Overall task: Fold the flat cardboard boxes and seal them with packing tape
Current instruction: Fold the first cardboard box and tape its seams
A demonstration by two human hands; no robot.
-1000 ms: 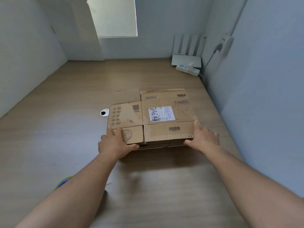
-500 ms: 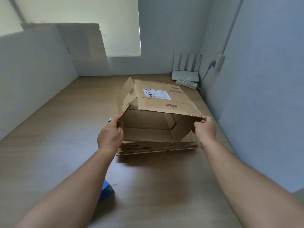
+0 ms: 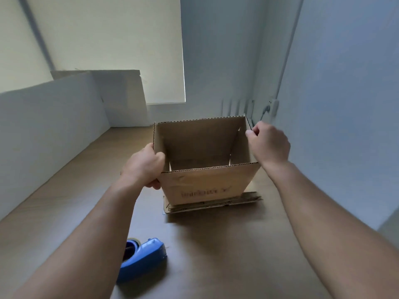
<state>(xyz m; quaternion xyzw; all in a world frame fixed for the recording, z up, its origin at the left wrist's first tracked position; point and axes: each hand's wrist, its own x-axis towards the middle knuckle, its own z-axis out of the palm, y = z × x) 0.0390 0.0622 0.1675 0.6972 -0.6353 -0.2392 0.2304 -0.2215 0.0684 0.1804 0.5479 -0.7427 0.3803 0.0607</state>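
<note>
A brown cardboard box (image 3: 207,184) stands opened into a square tube above a stack of flat cardboard boxes (image 3: 216,205) on the wooden table. Its open end faces up toward me. My left hand (image 3: 144,166) grips the box's left wall near the front corner, thumb on the rim. My right hand (image 3: 268,143) pinches the right wall at its far top corner. A blue packing tape dispenser (image 3: 142,258) lies on the table in front, partly under my left forearm.
White partition panels (image 3: 54,126) line the table's left side and back corner. A wall (image 3: 345,126) runs close along the right, with a socket and plug (image 3: 271,107) near the box's far corner. The wooden table (image 3: 226,255) stretches toward me.
The top flat box was lifted off the stack and spread from flat into an upright open tube. My hands moved from the stack's front edge to the box's side walls. The view tilted up.
</note>
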